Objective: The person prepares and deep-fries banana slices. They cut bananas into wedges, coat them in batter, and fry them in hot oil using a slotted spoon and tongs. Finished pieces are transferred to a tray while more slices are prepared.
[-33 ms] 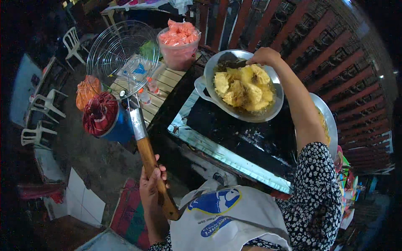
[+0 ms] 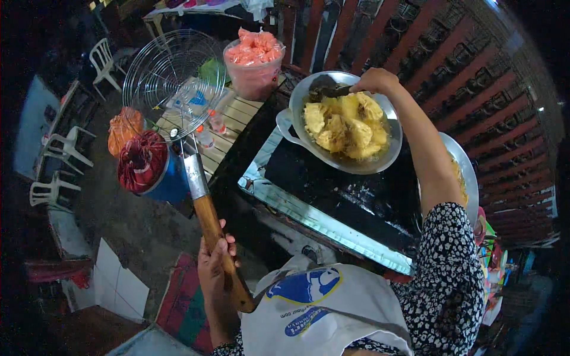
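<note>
Head view: my left hand (image 2: 218, 256) was curled firmly round the bare skimmer (image 2: 195, 172), my right hand (image 2: 378, 81) was closed on a dark tool (image 2: 338, 91) in the pan (image 2: 350, 167), and the golden food (image 2: 351, 129) lay there, seemingly well fried, none on the skimmer yet.

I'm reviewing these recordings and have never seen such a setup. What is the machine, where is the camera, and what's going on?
There's no machine: these are a person's bare hands, seen by a wide fisheye camera on their head looking down, so straight edges bend.

The left hand grips a wire strainer by its wooden handle. The right hand holds a dark utensil in a metal pan with yellow food pieces. The pan sits on a black surface; the right forearm partly hides a second pan. A slatted table holds a pink-filled tub.
</note>
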A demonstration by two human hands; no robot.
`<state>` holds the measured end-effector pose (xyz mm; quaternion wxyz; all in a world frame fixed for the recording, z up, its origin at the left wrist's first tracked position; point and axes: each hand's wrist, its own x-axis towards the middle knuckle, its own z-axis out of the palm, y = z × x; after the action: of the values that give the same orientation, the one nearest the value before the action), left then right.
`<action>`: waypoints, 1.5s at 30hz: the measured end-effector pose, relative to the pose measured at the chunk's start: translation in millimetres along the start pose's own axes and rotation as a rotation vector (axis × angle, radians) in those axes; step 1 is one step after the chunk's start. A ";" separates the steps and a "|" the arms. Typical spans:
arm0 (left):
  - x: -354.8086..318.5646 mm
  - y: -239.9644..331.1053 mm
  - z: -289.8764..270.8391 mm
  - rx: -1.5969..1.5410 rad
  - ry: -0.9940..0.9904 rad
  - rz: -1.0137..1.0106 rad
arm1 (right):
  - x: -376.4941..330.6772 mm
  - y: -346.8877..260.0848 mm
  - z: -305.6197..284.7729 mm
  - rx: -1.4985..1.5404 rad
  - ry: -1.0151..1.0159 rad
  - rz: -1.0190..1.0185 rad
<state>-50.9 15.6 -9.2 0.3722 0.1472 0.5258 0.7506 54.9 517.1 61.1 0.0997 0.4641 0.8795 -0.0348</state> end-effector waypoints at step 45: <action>7.1 -3.0 -23.8 -0.165 -0.095 -0.006 | -139.3 24.8 54.3 0.048 0.511 0.006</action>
<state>-69.1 5.0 -22.7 0.4098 0.1496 0.4443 0.7825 159.6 410.0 37.7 -0.1368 0.4628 0.8736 0.0632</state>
